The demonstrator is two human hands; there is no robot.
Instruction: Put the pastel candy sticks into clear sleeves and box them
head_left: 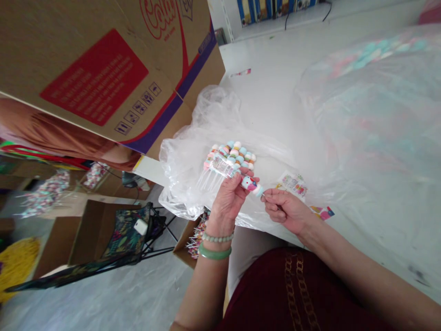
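On the white worktop (272,105), above a crumpled clear plastic bag (182,184), the left hand (227,202) has its fingers clamped on a bundle of pastel candy skewers (230,156). The right hand's fingers (275,200) pinch together on the stick of a cat-faced candy skewer (251,185), held just beside the bundle. Handling this single skewer looks like the step in hand, calling for a steady pinch.

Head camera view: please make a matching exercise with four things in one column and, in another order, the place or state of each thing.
Things:
1. left hand
2. right hand
3. green bangle
4. cardboard box

Places or states:
A. on the left wrist
B. at the stick of a decorated sweet
C. upper left of the view, with a red panel
D. holding a bundle of candy skewers

Pairs: 1-D, 2-B, 3-A, 4-C
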